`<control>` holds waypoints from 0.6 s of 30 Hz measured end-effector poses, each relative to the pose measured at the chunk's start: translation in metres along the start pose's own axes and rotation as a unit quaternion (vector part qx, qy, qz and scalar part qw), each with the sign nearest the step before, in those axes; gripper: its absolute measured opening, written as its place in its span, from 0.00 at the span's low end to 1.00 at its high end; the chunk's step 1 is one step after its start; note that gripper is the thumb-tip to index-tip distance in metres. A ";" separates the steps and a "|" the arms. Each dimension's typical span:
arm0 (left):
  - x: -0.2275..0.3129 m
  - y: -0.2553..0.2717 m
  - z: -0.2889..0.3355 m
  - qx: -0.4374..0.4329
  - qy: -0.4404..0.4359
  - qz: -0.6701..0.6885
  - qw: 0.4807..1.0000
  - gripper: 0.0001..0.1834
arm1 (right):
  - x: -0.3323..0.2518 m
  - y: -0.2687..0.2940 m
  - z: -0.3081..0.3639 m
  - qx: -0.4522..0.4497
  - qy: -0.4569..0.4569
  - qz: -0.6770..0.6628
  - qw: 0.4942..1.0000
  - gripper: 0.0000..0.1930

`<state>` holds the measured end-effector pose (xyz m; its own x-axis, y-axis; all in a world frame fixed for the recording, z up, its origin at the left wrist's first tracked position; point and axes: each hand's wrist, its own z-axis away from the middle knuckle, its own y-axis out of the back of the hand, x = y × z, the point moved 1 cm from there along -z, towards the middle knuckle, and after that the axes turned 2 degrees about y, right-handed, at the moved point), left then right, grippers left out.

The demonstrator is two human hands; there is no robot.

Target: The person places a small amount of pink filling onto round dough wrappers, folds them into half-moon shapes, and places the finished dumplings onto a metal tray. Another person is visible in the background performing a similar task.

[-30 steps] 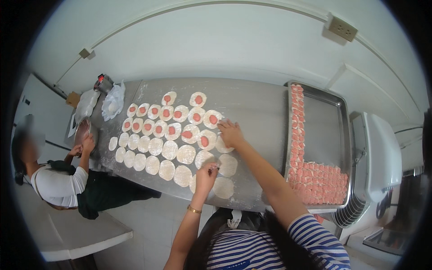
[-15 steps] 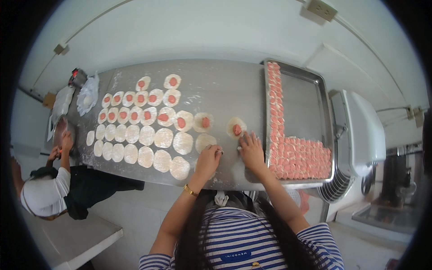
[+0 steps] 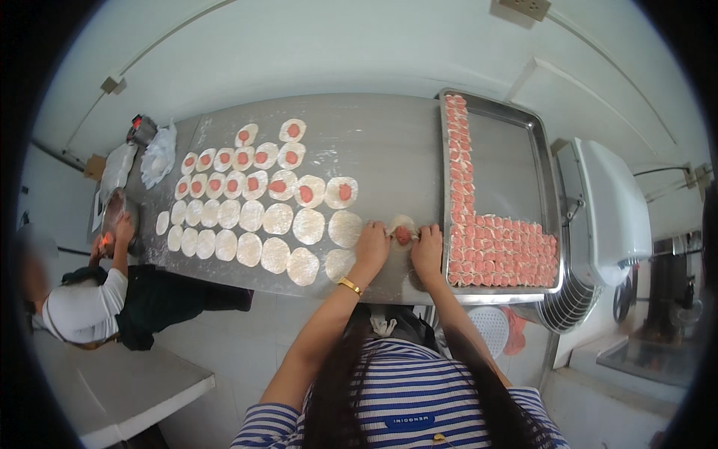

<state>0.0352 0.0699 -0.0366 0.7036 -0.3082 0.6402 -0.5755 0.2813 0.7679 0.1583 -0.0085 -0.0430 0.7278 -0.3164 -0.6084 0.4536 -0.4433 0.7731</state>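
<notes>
While both of the person's hands rest on the steel table (image 3: 389, 135), a single filled wrapper (image 3: 402, 230) lies between them, its pale dough folded up around a red lump of filling. Left hand (image 3: 372, 247) touches the wrapper's left edge with its fingertips, and right hand (image 3: 428, 247) pinches the right edge; the dough sits at the tips of both hands rather than in either palm. A gold bracelet (image 3: 349, 285) circles the left wrist. Just right of the hands stands a metal tray (image 3: 516, 157) holding rows of finished pink dumplings (image 3: 501, 247) in an L shape. To the left, round dough wrappers (image 3: 277, 221) cover the table, the farther rows topped with red filling, the nearer rows bare. At the table's far left end another person in a white top (image 3: 82, 307) reaches toward a bowl.
</notes>
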 end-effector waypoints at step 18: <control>-0.008 0.002 0.022 -0.025 0.085 0.244 0.966 0.25 | 0.024 -0.026 0.007 -0.013 -0.223 -0.412 0.883 0.16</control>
<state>0.0188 0.0527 -0.0402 0.4147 0.0252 0.9096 -0.8384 0.3991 0.3712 0.1605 -0.0105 -0.0788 -0.1276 -0.1980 -0.9719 0.7511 -0.6592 0.0357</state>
